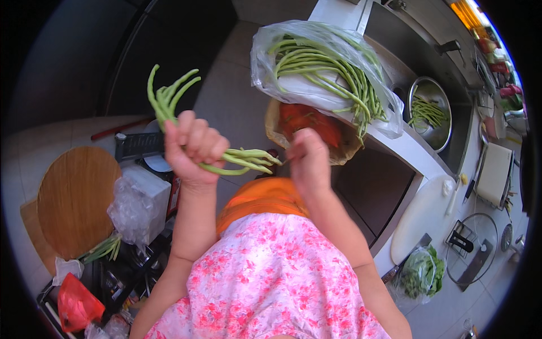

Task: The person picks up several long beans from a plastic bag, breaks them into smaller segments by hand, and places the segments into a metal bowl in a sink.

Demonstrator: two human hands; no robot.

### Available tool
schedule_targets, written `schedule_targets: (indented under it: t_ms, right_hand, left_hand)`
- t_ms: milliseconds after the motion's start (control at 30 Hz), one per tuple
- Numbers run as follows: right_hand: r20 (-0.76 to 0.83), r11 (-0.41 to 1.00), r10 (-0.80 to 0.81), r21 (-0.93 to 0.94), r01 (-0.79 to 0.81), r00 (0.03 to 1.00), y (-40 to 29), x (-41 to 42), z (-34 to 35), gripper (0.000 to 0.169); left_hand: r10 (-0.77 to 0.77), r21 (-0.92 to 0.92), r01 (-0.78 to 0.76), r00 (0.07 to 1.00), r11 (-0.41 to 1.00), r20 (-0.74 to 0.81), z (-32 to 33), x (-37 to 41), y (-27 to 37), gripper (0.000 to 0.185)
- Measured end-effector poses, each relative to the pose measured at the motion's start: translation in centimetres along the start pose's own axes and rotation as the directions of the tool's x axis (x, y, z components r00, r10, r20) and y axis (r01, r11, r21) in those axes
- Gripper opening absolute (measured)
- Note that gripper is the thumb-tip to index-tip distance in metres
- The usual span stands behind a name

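My left hand [197, 146] is closed around a small bunch of long green beans [250, 159], whose ends stick out on both sides of the fist. Close to the right-hand ends of that bunch is my right hand [311, 159], its fingers bent and blurred by motion. Whether it pinches a bean tip is not clear. Below it stands a waste bin [271, 120] lined with a yellowish bag, with a red plastic bag [313, 120] inside. A clear plastic bag [262, 63] of long green beans [330, 63] lies on the counter edge, some beans hanging over the bin.
A steel bowl [445, 101] with more beans sits in the sink [406, 46]. Along the counter are a white cutting board [417, 216], bagged leafy greens [423, 271] and a glass lid [487, 258]. To the left are a round wooden board [78, 199] and a white box [148, 186].
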State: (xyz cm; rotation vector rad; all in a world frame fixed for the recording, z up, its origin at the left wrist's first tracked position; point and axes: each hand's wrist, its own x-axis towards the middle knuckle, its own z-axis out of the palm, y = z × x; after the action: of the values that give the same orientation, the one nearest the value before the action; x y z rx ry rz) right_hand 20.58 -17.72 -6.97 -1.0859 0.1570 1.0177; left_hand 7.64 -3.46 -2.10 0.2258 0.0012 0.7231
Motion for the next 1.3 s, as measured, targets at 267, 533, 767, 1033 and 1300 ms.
schedule_targets:
  t_ms: [267,533,767,1033,1300]
  right_hand:
    - [0.318,-0.184,-0.619,-0.948,0.262,0.718,2.9,6.8,-9.8,0.021]
    - [0.542,0.55,-0.332,-0.554,0.625,0.772,-3.7,0.6,-0.1,0.024]
    - [0.562,0.885,0.194,-0.453,0.103,0.804,-3.1,-0.7,3.1,0.038]
    - [0.476,0.898,0.435,-0.295,-0.328,0.764,-2.8,1.1,1.7,0.036]
    - [0.368,0.781,0.589,-0.486,-0.391,0.719,-4.0,1.1,-0.8,0.05]
  left_hand:
    - [-0.032,-0.022,0.036,0.989,0.999,0.147,0.3,0.5,1.4,0.029]
    - [-0.037,-0.076,0.045,0.994,0.996,0.106,-0.7,0.0,0.8,0.015]
    - [0.106,-0.048,-0.111,0.989,0.993,-0.1,-1.3,0.3,-0.1,0.024]
    - [0.119,0.008,-0.12,0.965,0.993,-0.232,-1.6,-0.4,-0.6,0.029]
    - [0.254,0.164,-0.223,0.945,0.961,-0.207,-1.8,-0.1,1.0,0.032]
